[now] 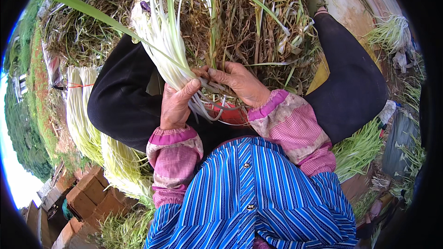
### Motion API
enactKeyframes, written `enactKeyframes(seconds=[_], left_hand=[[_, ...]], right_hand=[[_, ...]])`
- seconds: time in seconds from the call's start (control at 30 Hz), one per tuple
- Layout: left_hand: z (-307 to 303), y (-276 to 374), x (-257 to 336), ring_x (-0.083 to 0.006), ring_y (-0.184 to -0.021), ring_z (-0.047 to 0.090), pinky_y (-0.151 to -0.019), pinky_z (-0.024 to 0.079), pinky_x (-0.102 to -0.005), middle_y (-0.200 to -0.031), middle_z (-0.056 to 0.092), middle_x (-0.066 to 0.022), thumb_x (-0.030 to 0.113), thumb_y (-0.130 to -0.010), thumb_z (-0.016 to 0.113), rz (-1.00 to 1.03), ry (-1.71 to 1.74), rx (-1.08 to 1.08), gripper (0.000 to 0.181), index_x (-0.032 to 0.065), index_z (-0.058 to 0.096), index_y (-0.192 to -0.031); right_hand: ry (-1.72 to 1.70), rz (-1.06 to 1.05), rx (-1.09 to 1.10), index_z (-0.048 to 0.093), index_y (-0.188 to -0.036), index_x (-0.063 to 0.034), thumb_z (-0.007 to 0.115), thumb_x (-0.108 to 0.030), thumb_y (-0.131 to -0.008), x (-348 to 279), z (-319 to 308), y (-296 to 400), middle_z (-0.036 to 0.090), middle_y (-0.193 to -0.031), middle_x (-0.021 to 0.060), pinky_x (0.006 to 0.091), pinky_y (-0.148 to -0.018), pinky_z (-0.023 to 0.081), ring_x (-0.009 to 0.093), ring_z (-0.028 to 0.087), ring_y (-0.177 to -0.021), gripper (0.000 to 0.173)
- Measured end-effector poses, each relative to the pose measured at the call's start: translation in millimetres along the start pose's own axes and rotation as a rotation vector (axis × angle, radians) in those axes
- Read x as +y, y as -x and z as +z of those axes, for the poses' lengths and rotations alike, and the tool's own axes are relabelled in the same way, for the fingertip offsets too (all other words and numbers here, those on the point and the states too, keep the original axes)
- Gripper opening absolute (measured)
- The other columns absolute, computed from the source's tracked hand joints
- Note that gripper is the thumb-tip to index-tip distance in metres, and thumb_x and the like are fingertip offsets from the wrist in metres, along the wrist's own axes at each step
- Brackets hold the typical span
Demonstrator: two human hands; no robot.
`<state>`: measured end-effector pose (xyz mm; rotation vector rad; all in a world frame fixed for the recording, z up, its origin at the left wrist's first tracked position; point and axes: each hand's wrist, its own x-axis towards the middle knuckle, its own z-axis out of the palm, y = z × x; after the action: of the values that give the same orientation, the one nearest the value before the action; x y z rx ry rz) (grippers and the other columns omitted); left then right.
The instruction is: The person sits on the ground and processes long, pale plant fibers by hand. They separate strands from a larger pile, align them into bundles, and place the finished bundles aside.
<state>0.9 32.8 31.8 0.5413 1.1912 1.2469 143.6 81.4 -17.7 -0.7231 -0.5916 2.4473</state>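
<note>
A bunch of long white stalks, which look like blanched garlic chives, is gripped in my left hand over my lap. Its tops point away from me, and one broad green leaf sticks out to the left. Close beside it, my right hand pinches some withered brown leaves between thumb and fingers at the lower end of the bunch. Several pale strands dangle below both hands. Ahead of my hands lies a heap of dry brown leaves and stalks, with some white and green stalks on top.
Tied pale bundles lie beside my left knee, with an orange tie around them. More cut green-yellow stalks lie to the right. Bricks are stacked at lower left. Something red shows beneath my hands.
</note>
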Motion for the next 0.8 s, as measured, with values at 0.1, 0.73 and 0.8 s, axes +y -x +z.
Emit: enactKeyframes(seconds=[0.1, 0.73, 0.8], left_hand=[[-4, 3, -1, -0.0159, -0.086, 0.054, -0.079, 0.042, -0.0279, -0.093, 0.056, -0.0047, 0.009, -0.07, 0.068, 0.03, -0.104, -0.064, 0.034, 0.0, 0.053, -0.099], [33, 24, 65, -0.0089, -0.062, 0.054, -0.054, 0.041, -0.0197, -0.074, 0.061, -0.0055, 0.013, -0.078, 0.062, 0.563, -0.071, 0.34, 0.013, 0.0034, 0.058, -0.086], [21, 28, 103, -0.0079, -0.058, 0.053, -0.048, 0.04, -0.019, -0.075, 0.062, -0.0053, 0.016, -0.078, 0.062, 0.58, -0.097, 0.373, 0.015, 0.0056, 0.057, -0.088]], right_hand=[[-0.147, 0.019, -0.019, 0.054, -0.103, 0.0018, 0.057, -0.021, -0.082, 2, 3, 3, 0.058, -0.094, 0.004, 0.0214, -0.071, 0.046, 0.009, 0.055, -0.08, 0.031], [1.657, -0.45, 0.847, 0.051, -0.074, -0.0025, 0.049, -0.026, -0.08, 4, -80, 7, 0.058, -0.065, 0.0171, 0.0422, -0.054, 0.047, 0.035, 0.058, -0.061, 0.024], [1.637, -0.399, 0.89, 0.052, -0.076, -0.0021, 0.049, -0.025, -0.08, 0, -92, 12, 0.058, -0.066, 0.0181, 0.043, -0.056, 0.047, 0.035, 0.058, -0.062, 0.024]])
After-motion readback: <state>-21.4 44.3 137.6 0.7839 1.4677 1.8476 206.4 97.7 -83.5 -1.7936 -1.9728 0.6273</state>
